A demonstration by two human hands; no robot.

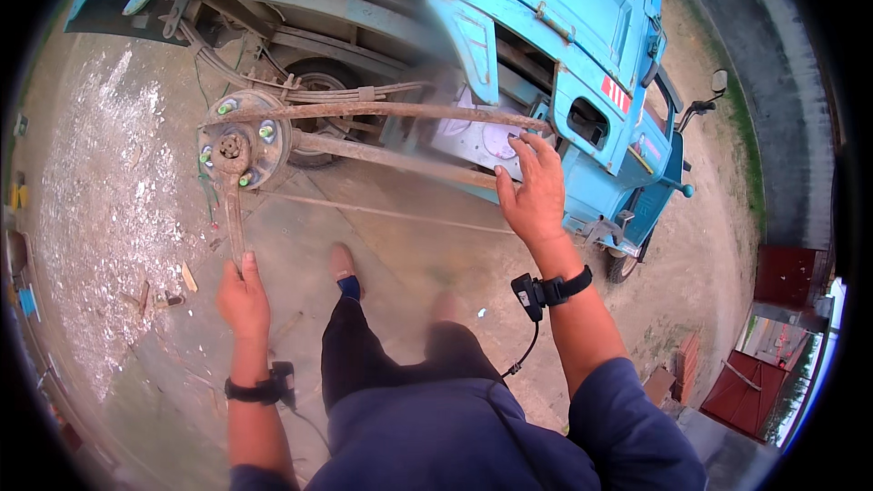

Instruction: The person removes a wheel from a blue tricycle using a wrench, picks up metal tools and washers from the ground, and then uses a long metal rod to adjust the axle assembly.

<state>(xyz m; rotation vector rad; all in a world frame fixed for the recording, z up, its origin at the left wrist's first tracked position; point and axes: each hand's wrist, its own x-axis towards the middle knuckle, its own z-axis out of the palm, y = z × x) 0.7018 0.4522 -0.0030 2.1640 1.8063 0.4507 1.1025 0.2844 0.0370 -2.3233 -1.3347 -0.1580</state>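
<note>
A rusty wrench [235, 223] hangs down from the middle of a round metal wheel hub [268, 159]. My left hand [244, 302] is closed around its lower end, thumb up along the handle. Several studs with green tips stand out of the hub face. A long rusty bar [391, 111] runs from the hub rightward along the vehicle's side. Below its right end is my right hand [535, 195], fingers spread and nothing in them. The fingertips come close to the bar; whether they touch it I cannot tell.
The blue three-wheeled cargo vehicle [587, 14] fills the upper view, its axle tube [391, 156] and leaf springs [364, 93] exposed. Wood scraps [145, 298] and white flakes lie on the ground at left. My feet stand below the axle. Bricks [687, 368] sit at lower right.
</note>
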